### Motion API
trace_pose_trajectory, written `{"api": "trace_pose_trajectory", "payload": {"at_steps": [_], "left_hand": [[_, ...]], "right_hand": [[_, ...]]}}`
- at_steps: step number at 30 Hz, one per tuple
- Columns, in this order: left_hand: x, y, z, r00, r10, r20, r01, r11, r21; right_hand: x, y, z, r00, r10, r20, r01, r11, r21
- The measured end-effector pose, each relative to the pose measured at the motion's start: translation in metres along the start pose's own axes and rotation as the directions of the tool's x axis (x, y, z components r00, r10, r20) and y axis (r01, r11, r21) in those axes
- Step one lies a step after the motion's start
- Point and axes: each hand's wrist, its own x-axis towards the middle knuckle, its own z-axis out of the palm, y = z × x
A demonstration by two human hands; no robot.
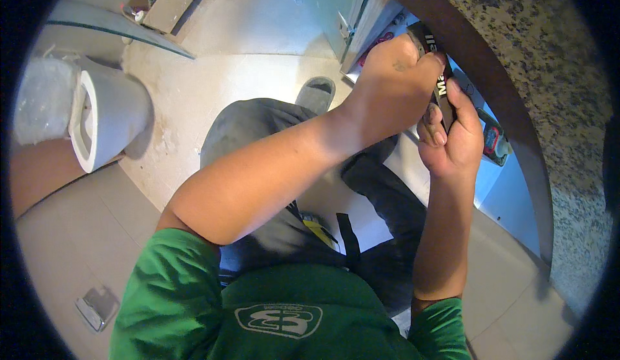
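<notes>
Both my hands meet at the upper right, in front of the lit cabinet opening under the counter. Between them is a long, narrow black thing [442, 89] with white lettering, whose kind I cannot make out. My left hand [395, 69] is closed around its far part, back of the hand toward me. Lower down, my right hand [457, 137] grips the near part with thumb and bent fingers. A dark package with green and red parts [495, 142] lies just right of my right hand, inside the cabinet [516, 189].
The speckled stone countertop [549, 50] curves along the right, above the cabinet's dark edge. A white toilet [113, 118] stands at the left. Beyond it are a glass panel [119, 30] and a cardboard box [177, 5]. A grey slipper [316, 94] and a floor drain [98, 308] also show.
</notes>
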Motion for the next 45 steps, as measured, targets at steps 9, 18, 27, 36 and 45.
{"api": "trace_pose_trajectory", "payload": {"at_steps": [9,18,27,36,45], "left_hand": [[0.003,0.007,0.0,0.996,-0.087,-0.005,0.087,0.996,-0.015],[0.016,0.023,-0.012,0.68,-0.613,0.402,0.663,0.282,-0.693],[0.013,0.008,0.0,0.736,-0.634,0.236,0.654,0.578,-0.487],[0.02,0.02,-0.002,0.703,-0.683,0.2,0.683,0.569,-0.457],[0.019,0.015,-0.002,0.668,-0.713,0.213,0.719,0.546,-0.429]], "right_hand": [[0.002,0.001,0.004,0.998,-0.035,-0.051,0.036,0.999,0.01],[0.004,0.001,0.025,0.936,0.017,-0.351,-0.019,1.0,-0.002],[0.01,0.008,0.013,0.991,0.008,-0.136,-0.001,0.999,0.052],[0.016,0.013,0.0,0.997,-0.05,-0.056,0.053,0.997,0.056],[0.008,0.008,0.011,0.987,-0.045,-0.156,0.053,0.997,0.047]]}}
